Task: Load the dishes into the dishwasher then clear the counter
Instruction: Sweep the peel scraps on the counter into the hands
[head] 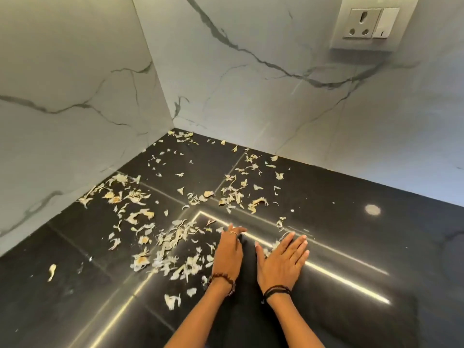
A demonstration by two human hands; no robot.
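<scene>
Pale, dry vegetable peels (175,237) lie scattered over the glossy black counter (351,234), from the corner out to the middle. My left hand (228,252) rests on edge on the counter with fingers straight, right beside a thick patch of peels. My right hand (281,262) lies flat, palm down, fingers spread, with a few peels (272,246) under its fingertips. Both hands hold nothing. No dishes or dishwasher are in view.
White marble-patterned walls (251,84) close the counter in at the left and back, meeting in a corner. A wall socket with a switch (369,26) sits high at the right. A lone peel (52,272) lies far left.
</scene>
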